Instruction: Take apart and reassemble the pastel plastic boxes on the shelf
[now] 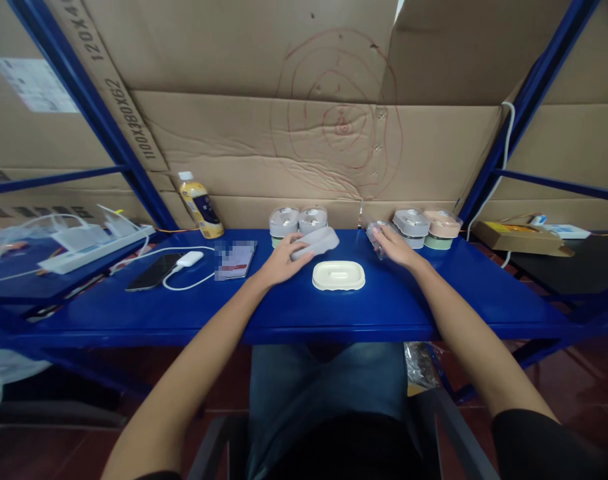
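My left hand (283, 261) is closed on a pale grey, oblong plastic piece with rounded ends (323, 241), held tilted above the blue tabletop (294, 310). Below and right of it lies a cream oblong tray-like lid (339, 276) with a raised middle, touched by neither hand. My right hand (397, 248) has its fingers round a clear plastic piece (371, 232), partly hidden by the fingers and slightly blurred. Just beyond that hand stand a grey-topped container (411, 224) and a pink-and-green container (442, 230). Two clear-topped containers (285, 219) stand behind my left hand.
At the left are a yellow drink bottle (202, 207), a phone with a lit screen (237, 260), a dark phone (154, 273) and a white charger with cable (189, 259). Blue posts (539, 87) and a cardboard wall (224, 133) bound the table.
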A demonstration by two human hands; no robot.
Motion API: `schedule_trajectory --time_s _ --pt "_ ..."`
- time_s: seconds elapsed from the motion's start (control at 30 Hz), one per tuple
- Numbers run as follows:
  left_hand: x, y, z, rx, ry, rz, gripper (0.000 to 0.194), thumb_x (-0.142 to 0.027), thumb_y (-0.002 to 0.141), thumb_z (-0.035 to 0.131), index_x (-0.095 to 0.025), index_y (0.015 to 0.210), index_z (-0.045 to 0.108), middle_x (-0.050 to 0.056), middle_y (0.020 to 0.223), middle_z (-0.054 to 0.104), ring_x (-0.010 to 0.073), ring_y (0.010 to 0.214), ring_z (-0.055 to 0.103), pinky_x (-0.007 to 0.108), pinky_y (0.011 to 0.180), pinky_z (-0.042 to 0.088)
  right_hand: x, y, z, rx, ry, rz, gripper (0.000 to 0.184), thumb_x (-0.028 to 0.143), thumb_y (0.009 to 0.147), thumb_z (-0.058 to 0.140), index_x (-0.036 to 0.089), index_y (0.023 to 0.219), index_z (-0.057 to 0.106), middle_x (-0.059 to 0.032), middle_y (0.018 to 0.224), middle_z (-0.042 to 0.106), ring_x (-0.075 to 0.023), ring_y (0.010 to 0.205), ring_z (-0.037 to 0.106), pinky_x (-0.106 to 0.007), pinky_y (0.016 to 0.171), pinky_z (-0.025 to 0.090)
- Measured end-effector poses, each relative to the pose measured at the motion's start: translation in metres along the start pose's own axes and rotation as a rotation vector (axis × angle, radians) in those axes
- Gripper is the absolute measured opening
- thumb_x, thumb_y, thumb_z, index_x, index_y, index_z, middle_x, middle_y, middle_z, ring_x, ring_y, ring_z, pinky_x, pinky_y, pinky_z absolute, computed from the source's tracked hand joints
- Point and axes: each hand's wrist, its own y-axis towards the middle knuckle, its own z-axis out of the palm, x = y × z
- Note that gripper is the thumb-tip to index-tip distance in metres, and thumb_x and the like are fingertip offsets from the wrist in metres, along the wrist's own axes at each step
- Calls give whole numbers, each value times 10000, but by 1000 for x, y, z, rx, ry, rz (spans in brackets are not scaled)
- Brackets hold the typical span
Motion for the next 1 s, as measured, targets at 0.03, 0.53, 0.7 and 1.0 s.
schedule_trajectory --time_s 0.03,0.53,0.7,1.0 --pt "-6 -2 3 43 -14 39 511 -603 1000 561 -182 1203 767 159 1439 580 348 1379 584 568 1229 444 3 -1 1 -15 14 -5 742 752 1021 417 238 1541 540 -146 1250 746 -289 950 756 -477 910 620" --pt "-34 -6 46 142 -226 124 1022 -570 764 892 -221 1575 376 198 1585 492 423 1458 517 624 1219 432 64 -19 26 259 -61 -536 835 588 799 855 328 1545 585 -97 1338 666 -300 1181 649 -482 1051 516" --pt "-31 -7 50 117 -275 59 1165 -595 654 957 -194 1568 357 231 1536 532 453 1422 544 651 1177 450 67 -24 22 238 -96 -510 834 594 806 842 296 1544 592 -101 1230 657 -293 1103 642 -475 1001 526" --pt "-27 -10 56 144 -306 2 1438 -559 618 988 -227 1692 91 265 1512 573 479 1405 575 686 1141 455 60 -26 31 323 -162 -500 912 601 723 915 297 1529 613 -99 1205 633 -319 1146 647 -507 1052 511"
